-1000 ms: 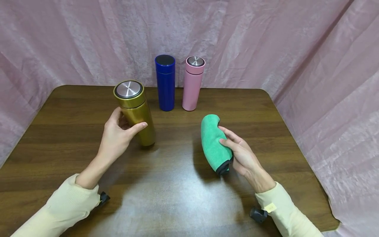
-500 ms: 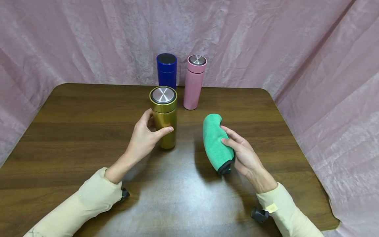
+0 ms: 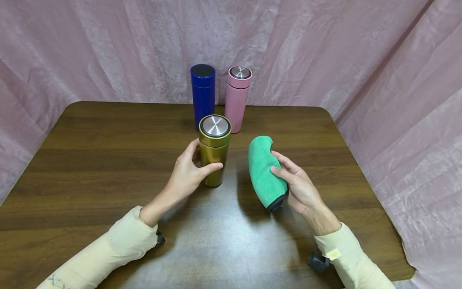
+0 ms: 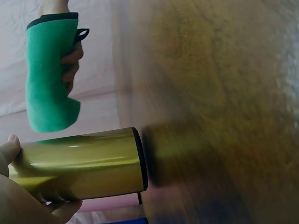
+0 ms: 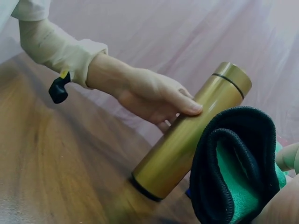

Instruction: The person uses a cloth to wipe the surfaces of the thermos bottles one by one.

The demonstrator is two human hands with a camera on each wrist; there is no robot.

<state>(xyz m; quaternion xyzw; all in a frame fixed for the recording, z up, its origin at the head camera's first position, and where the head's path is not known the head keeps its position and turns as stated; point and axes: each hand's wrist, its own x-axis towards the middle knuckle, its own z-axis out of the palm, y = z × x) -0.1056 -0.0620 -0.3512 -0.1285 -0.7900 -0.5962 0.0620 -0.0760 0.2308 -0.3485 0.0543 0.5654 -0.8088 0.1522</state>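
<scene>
A gold thermos bottle point(image 3: 214, 154) with a silver-topped lid is gripped round its body by my left hand point(image 3: 184, 176), thumb in front. It stands almost upright; whether its base point(image 4: 141, 158) touches the table, I cannot tell. My right hand point(image 3: 303, 190) holds a rolled green cloth point(image 3: 265, 170) with black edging, pinched between thumb and fingers, to the right of the bottle and apart from it. In the right wrist view the cloth's black-edged end point(image 5: 252, 126) shows its folded layers. Behind the gold bottle stand a blue thermos bottle point(image 3: 203, 96) and a pink thermos bottle point(image 3: 237, 96).
A brown wooden table point(image 3: 108, 160) with rounded far corners lies under everything. Pink curtains point(image 3: 144, 48) hang behind it and along the right side. Dark small cameras point(image 3: 318, 261) are strapped at both wrists.
My left hand has carried the gold bottle rightward and a little nearer, from the left to in front of the blue and pink bottles. The right hand with the cloth has barely moved.
</scene>
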